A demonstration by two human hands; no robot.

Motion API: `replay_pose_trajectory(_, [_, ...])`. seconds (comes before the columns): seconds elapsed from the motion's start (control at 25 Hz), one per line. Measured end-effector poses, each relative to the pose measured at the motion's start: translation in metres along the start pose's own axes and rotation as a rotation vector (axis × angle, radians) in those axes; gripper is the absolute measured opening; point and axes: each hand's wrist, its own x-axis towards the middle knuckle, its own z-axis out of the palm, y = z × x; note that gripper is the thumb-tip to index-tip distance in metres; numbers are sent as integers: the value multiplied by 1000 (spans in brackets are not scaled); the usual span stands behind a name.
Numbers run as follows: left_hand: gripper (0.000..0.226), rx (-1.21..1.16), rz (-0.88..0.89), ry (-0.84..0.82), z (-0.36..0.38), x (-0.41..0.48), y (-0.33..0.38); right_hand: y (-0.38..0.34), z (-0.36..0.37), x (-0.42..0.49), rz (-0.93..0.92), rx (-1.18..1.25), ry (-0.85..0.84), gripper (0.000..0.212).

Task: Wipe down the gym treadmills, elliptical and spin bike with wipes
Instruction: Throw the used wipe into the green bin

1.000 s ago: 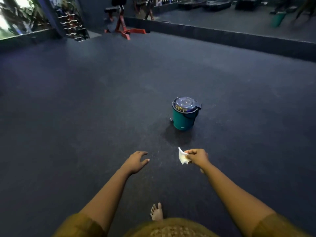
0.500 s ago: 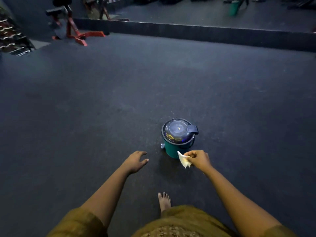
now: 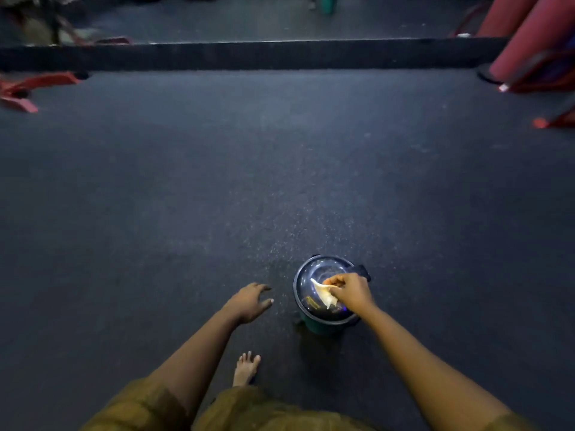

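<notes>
A small green pedal bin (image 3: 314,325) with a dark shiny closed lid (image 3: 314,272) stands on the dark gym floor just ahead of me. My right hand (image 3: 351,292) hovers over the lid and pinches a crumpled white wipe (image 3: 322,293) that hangs from its fingers. My left hand (image 3: 250,301) is held out to the left of the bin, fingers spread and loosely curved, holding nothing. No treadmill, elliptical or spin bike is plainly in view.
My bare foot (image 3: 245,368) stands on the floor below the left hand. A low black ledge (image 3: 249,56) under a mirror crosses the far side. Red equipment frames sit at far left (image 3: 28,85) and far right (image 3: 535,42).
I have walked up to the bin, which now sits close below me. My right hand with the wipe has moved from in front of the bin to above its lid.
</notes>
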Motion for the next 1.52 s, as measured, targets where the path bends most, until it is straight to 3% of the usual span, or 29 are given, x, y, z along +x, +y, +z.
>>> replay_pose_trajectory(0.24, [50, 175, 223, -146, -76, 85, -47, -54, 37, 29, 241, 145, 245, 19])
replay_pose_trajectory(0.52, [52, 213, 400, -257, -99, 129, -52, -71, 57, 30, 417, 206, 407, 20])
replay_pose_trajectory(0.92, [52, 219, 482, -269, -122, 175, -39, -86, 56, 65, 502, 230, 415, 17])
replay_pose_trajectory(1.52, [51, 148, 444, -281, -135, 183, -48, -91, 45, 78, 483, 198, 390, 22])
